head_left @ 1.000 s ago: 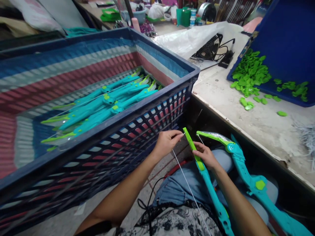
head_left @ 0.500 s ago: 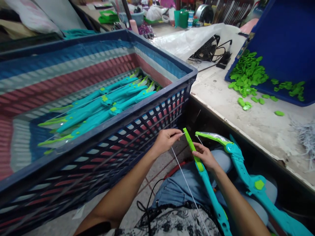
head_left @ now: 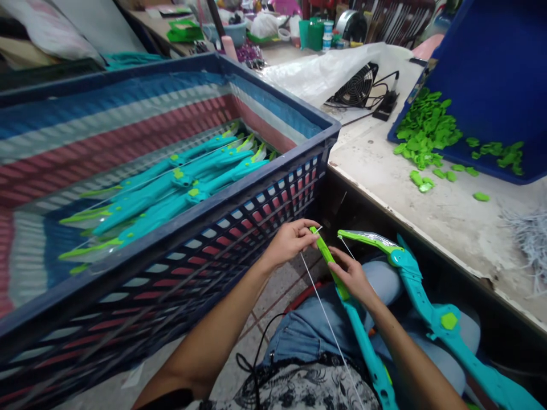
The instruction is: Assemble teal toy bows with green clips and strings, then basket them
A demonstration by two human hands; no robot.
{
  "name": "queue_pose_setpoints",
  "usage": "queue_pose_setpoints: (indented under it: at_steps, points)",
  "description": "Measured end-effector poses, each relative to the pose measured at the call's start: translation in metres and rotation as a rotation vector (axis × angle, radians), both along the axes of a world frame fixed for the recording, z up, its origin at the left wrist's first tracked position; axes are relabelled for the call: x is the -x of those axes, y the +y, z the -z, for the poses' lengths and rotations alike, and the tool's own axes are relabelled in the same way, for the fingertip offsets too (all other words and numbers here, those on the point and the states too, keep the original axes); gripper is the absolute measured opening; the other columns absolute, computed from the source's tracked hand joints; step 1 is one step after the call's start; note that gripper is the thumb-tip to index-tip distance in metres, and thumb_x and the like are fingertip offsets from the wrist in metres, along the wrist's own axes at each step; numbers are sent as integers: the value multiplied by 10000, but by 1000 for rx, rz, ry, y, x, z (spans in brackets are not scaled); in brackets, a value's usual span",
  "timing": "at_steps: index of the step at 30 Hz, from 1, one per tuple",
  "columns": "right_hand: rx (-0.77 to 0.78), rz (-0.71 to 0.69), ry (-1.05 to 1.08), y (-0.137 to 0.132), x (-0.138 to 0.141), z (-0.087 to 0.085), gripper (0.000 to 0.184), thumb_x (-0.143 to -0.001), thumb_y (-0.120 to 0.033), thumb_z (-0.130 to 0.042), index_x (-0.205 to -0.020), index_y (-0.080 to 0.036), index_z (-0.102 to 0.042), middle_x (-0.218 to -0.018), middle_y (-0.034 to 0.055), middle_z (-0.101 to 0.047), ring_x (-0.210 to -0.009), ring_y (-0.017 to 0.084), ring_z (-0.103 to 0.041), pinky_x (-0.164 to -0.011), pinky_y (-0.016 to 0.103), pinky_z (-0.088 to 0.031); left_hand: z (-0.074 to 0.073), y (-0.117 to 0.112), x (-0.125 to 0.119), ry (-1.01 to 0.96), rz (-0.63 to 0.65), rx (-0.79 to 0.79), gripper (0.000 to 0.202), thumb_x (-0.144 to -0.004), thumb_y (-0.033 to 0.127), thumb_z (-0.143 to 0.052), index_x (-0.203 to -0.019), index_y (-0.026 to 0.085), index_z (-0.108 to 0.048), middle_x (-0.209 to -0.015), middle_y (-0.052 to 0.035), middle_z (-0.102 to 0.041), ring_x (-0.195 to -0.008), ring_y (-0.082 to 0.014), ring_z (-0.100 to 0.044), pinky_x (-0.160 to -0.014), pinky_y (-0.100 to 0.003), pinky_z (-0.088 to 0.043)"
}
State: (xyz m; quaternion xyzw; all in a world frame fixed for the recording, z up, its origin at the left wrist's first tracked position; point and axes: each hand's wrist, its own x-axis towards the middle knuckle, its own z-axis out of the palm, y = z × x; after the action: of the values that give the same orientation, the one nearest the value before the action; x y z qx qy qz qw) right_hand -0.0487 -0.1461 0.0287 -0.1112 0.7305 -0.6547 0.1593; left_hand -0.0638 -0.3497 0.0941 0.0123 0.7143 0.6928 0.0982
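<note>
Fingers of left hand [head_left: 289, 242] pinch white string [head_left: 325, 313]; right hand [head_left: 352, 277] clasps toy bow [head_left: 361, 336]

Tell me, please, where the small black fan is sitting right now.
In the head view, the black fan lies at upper centre-right on the white plastic sheet, between the blue crate and the blue bin of green parts.

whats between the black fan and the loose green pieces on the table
In the head view, between the black fan and the loose green pieces lie the fan's black cable and plug block, then bare table top.
</note>
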Motion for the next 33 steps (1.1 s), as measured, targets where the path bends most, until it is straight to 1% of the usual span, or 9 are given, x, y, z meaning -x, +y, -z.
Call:
queue_pose_setpoints:
  at_steps: [7,12,15,18,20,23,25,29,33]
  points:
    - [-153,13,569,-26,47,-55,163,-867,-307,-569,-956,-241,-689,-893,42,-642,-826,188,-602,-757,318,-483,-2,2,0,-2,8,-40,393,-741,391,-663,-1013,112,-605,-595,8,-630,-465,-77,-465,-481,-200,-339]
    - [-204,-85,662,-36,52,-66,165,-873,-289,-544,-745,-212,-614,-731,31,-599,-717,179,-562,-669,300,-442,-3,0,0,-43,-6,6,368,-746,404,-639,-991,132,-602,-563,29,-598,-441,-80,-446,-456,-201,-321]
    - [-228,-58,663,-29,56,-68,176,-863,-301,-537,-721,-215,-598,-718,33,-596,-713,184,-554,-663,303,-430,-2,1,-2,-16,-65,217,242,-748,363,-621,-883,162,-622,-540,45,-542,-471,-105,-475,-478,-218,-358]
    - [-260,130,599,-7,88,-67,176,-808,-346,-573,-712,-207,-622,-712,34,-616,-676,185,-554,-645,312,-432,-1,9,-6,244,-211,460,69,-745,218,-589,-787,186,-634,-791,-26,-627,-764,-167,-586,-704,-279,-456]
    - [-255,409,499,12,117,-68,186,-743,-368,-614,-696,-188,-624,-666,27,-603,-633,183,-541,-624,323,-444,0,18,-8,386,-230,452,173,-776,139,-510,-870,194,-645,-965,-60,-644,-922,-187,-581,-838,-312,-442]
    - [-98,837,353,27,137,-81,205,-695,-360,-649,-701,-162,-595,-624,8,-563,-595,170,-531,-594,330,-474,-1,29,-5,424,-121,339,259,-805,112,-442,-892,195,-671,-885,-62,-662,-872,-185,-587,-835,-319,-440]
    - [-12,837,384,18,118,-92,189,-738,-344,-641,-750,-160,-600,-677,17,-584,-640,172,-558,-640,339,-494,-4,33,5,339,-68,249,201,-795,169,-500,-820,191,-698,-854,-63,-667,-863,-195,-591,-839,-324,-438]
    - [-32,377,659,-31,37,-95,114,-860,-263,-565,-769,-217,-615,-890,48,-607,-918,221,-575,-837,376,-475,-18,33,30,-21,-71,-79,301,-789,414,-567,-789,146,-705,-838,-84,-685,-843,-208,-613,-785,-324,-461]
    - [-40,278,686,-62,-3,-67,100,-873,-195,-529,-836,-239,-611,-875,51,-562,-843,203,-560,-757,355,-487,-38,22,35,102,-171,134,137,-682,279,-659,-620,158,-646,-789,-58,-674,-774,-176,-599,-727,-275,-454]
